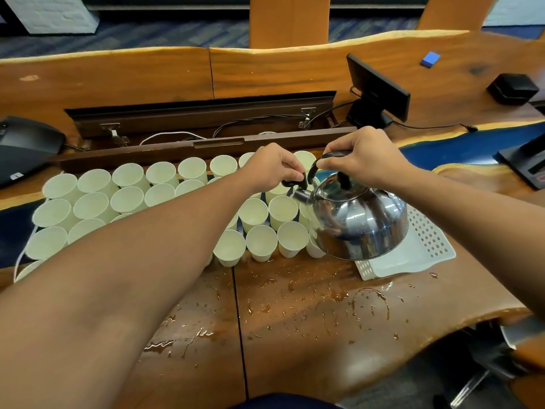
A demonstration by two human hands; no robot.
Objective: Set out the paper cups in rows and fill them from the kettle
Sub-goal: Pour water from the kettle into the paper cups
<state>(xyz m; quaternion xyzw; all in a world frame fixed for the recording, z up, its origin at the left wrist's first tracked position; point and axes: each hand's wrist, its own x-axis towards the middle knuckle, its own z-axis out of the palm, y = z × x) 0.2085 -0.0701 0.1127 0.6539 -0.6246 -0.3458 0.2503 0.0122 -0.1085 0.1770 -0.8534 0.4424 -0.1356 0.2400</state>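
Several pale paper cups point(129, 199) stand in rows across the wooden table point(295, 335), upright and close together. A shiny steel kettle point(358, 219) hangs tilted above the cups at the right end of the rows, spout pointing left. My right hand point(361, 156) grips its black handle from above. My left hand point(272, 166) pinches the black spout cap point(292, 182) just above the spout. My left forearm hides part of the middle rows.
Water is spilled over the table in front of the cups. A white perforated tray point(413, 255) lies under and right of the kettle. Behind the cups are an open cable trough point(206, 134), a small monitor point(377, 90) and a black phone point(23, 146) at left.
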